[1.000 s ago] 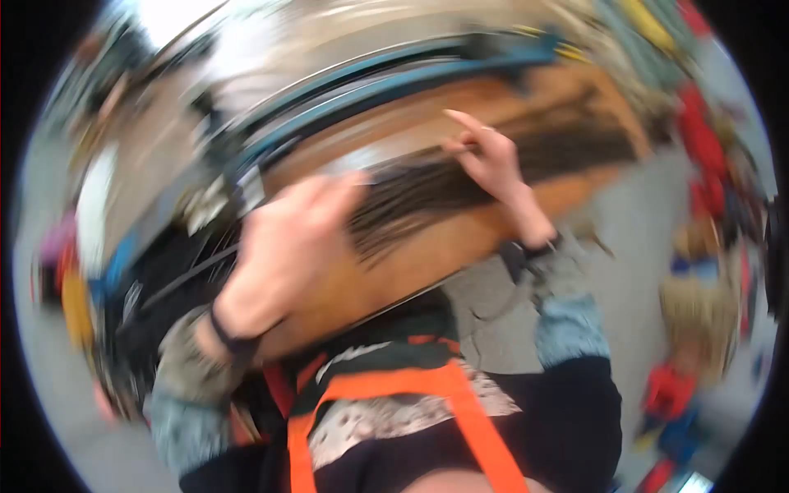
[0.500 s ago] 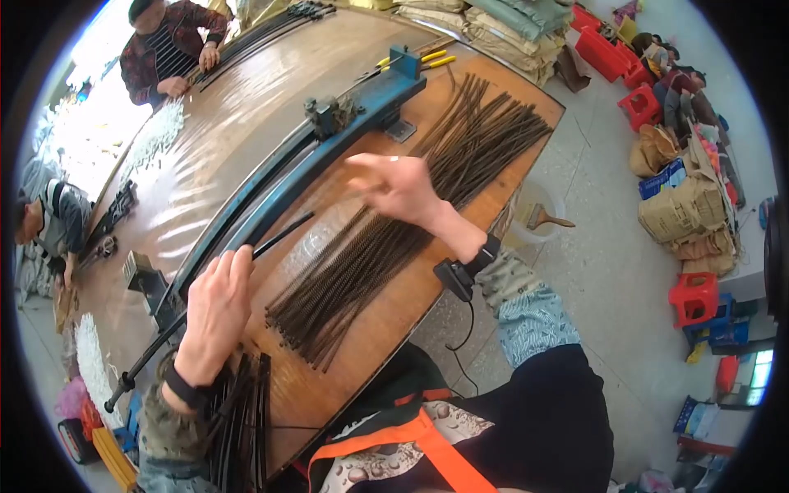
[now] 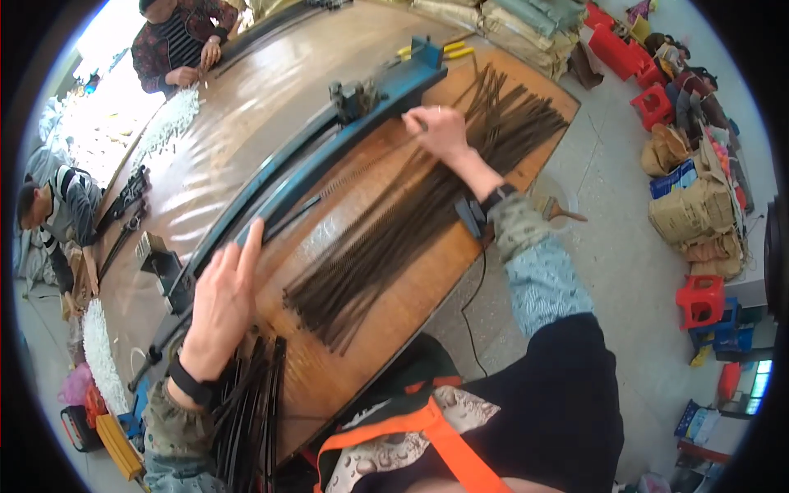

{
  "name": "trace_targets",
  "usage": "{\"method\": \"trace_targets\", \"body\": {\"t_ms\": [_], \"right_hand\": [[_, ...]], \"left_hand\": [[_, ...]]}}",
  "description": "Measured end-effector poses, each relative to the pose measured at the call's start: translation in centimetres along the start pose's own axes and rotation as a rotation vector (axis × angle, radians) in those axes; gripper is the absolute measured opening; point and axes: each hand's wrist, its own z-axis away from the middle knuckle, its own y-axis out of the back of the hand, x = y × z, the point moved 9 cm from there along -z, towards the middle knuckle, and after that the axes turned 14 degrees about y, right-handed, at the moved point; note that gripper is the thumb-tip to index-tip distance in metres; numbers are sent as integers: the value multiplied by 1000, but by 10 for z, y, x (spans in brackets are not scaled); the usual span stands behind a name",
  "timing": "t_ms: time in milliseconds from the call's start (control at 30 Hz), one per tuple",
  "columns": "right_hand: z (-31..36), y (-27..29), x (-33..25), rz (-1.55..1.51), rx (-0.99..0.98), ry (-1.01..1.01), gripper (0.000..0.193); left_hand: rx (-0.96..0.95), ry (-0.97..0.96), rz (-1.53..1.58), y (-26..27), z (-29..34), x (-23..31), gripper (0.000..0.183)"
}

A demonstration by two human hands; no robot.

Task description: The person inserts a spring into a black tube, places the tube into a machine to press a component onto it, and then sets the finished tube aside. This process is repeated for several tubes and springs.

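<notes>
A black tube [image 3: 299, 212] is held above the counter [image 3: 320, 382] by the closed fingers of the left hand [image 3: 220, 297]; a coiled spring [image 3: 347, 177], in line with its mouth, is apparently pinched by the narrowed fingers of the right hand [image 3: 442, 133]. Insertion of the spring is judged to be in hand; steady alignment and a lengthwise push seem called for. Print on the blue package [image 3: 674, 179] cannot be read.
</notes>
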Motion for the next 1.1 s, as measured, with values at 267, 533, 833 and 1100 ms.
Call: {"method": "trace_targets", "body": {"t_ms": [267, 533, 833, 1100], "right_hand": [[-43, -27, -64, -273, -134, 198, 16], [2, -49, -98, -339, -372, 74, 36], [-56, -58, -258, -455, -628, 72, 41], [-52, -64, -260, -1138, -307, -70, 31]], "left_hand": [[-16, -15, 51, -18, -14, 0, 60], [117, 178, 85, 19, 14, -54, 41], [63, 232, -137, 47, 79, -70, 43], [92, 312, -214, 71, 138, -103, 48]]}}
